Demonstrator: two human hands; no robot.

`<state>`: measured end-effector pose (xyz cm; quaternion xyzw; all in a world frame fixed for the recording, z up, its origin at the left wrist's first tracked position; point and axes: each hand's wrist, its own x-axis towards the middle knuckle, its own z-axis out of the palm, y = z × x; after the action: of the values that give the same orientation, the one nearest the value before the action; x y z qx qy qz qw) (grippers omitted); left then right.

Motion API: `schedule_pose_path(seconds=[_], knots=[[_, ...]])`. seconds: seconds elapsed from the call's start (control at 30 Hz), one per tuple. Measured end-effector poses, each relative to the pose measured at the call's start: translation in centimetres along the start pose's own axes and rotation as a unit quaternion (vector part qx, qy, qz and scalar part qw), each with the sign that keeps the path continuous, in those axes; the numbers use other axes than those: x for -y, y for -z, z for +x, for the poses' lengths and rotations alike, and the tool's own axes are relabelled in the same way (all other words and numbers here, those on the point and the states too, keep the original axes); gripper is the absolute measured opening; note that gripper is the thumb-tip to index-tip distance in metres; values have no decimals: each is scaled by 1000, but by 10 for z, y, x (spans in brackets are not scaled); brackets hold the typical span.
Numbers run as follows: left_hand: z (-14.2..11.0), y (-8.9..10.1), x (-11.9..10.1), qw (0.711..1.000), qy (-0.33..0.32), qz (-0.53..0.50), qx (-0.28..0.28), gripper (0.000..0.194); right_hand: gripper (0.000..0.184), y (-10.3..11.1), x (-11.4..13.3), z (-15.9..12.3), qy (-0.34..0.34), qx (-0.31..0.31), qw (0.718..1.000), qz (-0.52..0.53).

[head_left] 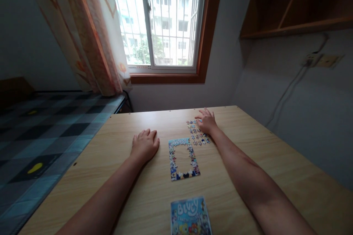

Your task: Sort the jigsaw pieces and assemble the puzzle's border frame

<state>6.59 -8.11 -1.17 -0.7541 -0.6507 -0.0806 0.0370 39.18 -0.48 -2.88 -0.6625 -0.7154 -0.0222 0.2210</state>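
My left hand (145, 143) rests palm down on the table, left of the jigsaw puzzle frame (194, 158), holding nothing. The puzzle's border is joined into a rectangle, and bare wood shows through its middle. Beyond its upper right lie several loose puzzle pieces (199, 137), spread in rough rows. Over the far end of these pieces is my right hand (206, 121), its fingers apart and some of them stretched toward the pieces. Whether a fingertip touches a piece is too small to make out. Nearest to me lies the blue puzzle box (190, 216) with "Bluey" lettering.
The light wooden table (96, 176) reaches toward the wall below a barred window (171, 25). A bed with a checked cover (55, 132) stands at the left beside a curtain (91, 33). Wooden shelves (300, 25) and a socket with a cable (328, 60) are at the right.
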Motion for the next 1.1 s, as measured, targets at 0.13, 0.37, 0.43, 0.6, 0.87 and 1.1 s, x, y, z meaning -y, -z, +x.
schedule_pose_path(seconds=[0.13,0.37,0.43,0.6,0.87,1.1], knots=[[-1,0,0,1000,4,-9,-2,48,32,2,2,-2,3,34,999,2],[-1,1,0,1000,3,-5,0,49,36,-1,2,-1,-10,81,997,-4],[-1,0,1,1000,4,-6,0,49,35,-2,3,0,-16,86,996,-6],[-1,-1,2,1000,7,-7,-5,49,33,-2,3,2,-17,86,996,-1],[-2,-1,2,1000,5,-10,-7,47,28,-2,3,3,-25,101,994,28],[-3,3,0,1000,8,-2,3,47,25,-2,-2,3,-23,57,996,65]])
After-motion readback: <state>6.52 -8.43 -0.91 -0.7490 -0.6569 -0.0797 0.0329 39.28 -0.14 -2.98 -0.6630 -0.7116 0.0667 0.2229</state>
